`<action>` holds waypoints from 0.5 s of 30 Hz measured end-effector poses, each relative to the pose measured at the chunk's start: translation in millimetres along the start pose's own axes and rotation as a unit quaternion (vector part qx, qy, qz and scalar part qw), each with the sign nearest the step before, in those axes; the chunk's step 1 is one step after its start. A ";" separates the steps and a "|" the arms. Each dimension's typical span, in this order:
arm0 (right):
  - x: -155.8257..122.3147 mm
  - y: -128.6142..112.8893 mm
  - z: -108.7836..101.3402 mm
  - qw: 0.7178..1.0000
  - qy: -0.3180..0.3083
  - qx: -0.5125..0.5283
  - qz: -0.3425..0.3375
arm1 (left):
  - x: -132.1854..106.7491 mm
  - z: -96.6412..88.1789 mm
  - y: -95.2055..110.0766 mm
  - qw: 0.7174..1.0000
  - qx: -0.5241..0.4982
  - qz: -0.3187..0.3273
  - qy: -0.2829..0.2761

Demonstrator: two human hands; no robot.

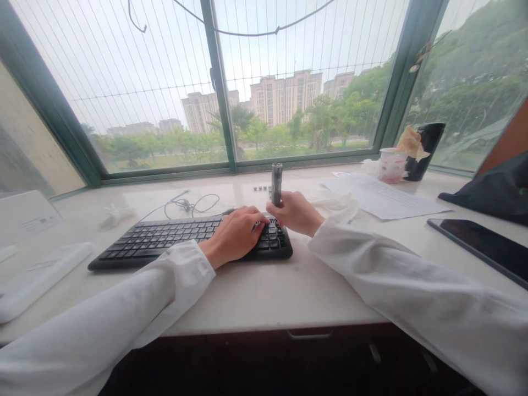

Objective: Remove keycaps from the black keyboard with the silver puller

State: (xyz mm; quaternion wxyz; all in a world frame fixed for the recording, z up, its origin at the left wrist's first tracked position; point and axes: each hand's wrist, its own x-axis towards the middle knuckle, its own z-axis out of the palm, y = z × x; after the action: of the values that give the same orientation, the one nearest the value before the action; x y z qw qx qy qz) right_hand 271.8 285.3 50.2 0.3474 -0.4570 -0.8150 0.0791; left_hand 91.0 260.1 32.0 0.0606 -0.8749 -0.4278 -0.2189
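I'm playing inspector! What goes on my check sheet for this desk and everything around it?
Surface: pale stone desktop.
Job's things: metal cylinder held upright; black keyboard.
Clutter: printed papers, white cup, black tablet.
Hands: left hand resting on the keyboard's keys; right hand gripping the cylinder.
Cables: thin coiled cable behind the keyboard.
Surroundings: green window frame, with trees and tall buildings outside.

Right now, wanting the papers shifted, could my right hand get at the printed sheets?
Probably yes: the right hand lies just beside the printed sheets, with no tall object between them. But it grips a metal cylinder, which it would likely need to put down first.
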 end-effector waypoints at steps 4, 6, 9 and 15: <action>-1.7 -4.5 2.1 1.000 0.012 -0.015 0.019 | 0.1 0.5 -0.9 1.000 -0.003 0.008 -0.001; -1.7 -4.7 3.1 0.999 0.014 -0.019 0.024 | -0.1 0.6 -0.9 1.000 -0.007 0.013 -0.002; -1.2 -3.6 4.1 0.999 0.021 -0.023 0.019 | -0.1 1.2 -0.9 1.000 -0.013 0.018 0.000; 0.6 -0.1 6.9 1.000 0.013 -0.017 0.021 | 1.2 3.5 -1.5 1.000 -0.022 0.012 -0.001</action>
State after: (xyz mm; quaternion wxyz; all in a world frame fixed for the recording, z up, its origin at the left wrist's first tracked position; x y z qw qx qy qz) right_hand 267.2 287.0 45.4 0.3485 -0.4811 -0.8017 0.0667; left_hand 91.6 263.0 29.3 0.0436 -0.8812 -0.4128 -0.2261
